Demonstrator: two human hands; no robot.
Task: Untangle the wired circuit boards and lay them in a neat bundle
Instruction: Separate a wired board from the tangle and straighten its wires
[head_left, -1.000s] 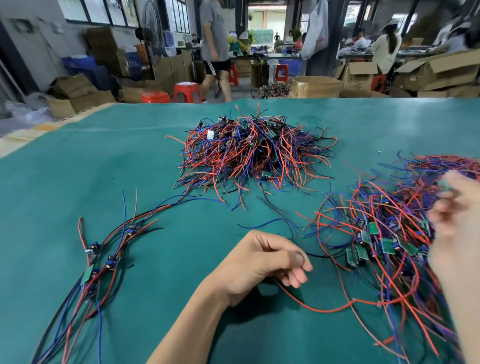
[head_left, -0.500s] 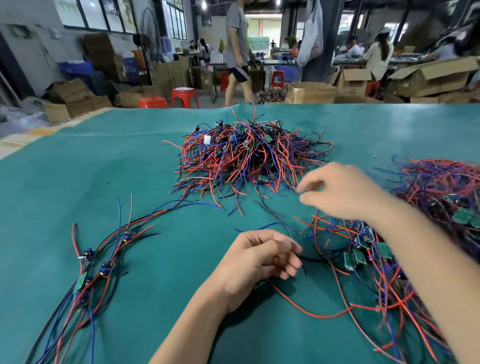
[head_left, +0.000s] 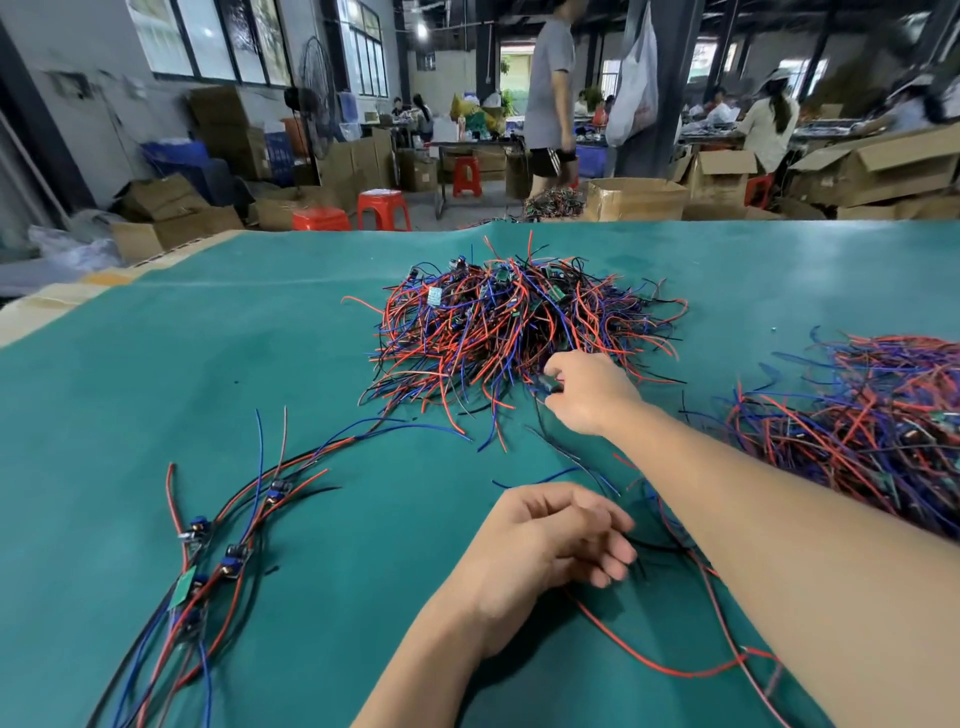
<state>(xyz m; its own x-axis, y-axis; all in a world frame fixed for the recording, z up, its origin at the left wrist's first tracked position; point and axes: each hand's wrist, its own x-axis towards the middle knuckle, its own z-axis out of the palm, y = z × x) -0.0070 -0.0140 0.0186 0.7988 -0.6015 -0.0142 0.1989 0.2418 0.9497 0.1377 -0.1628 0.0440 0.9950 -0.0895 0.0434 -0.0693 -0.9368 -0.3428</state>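
Right hand (head_left: 589, 395) pinches a board (head_left: 549, 385) at tangled pile (head_left: 519, 322) edge.

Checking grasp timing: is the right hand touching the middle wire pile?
Touching. The head view shows the right hand pinching a small dark part at the near edge of the middle wire pile.

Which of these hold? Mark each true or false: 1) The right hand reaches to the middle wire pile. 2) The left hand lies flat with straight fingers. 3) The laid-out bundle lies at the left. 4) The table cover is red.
1) True: the right hand pinches a small dark part at the near edge of the middle wire pile.
2) False: the left hand is curled over wires.
3) True: the laid-out bundle lies left of both hands.
4) False: the table cover is green.
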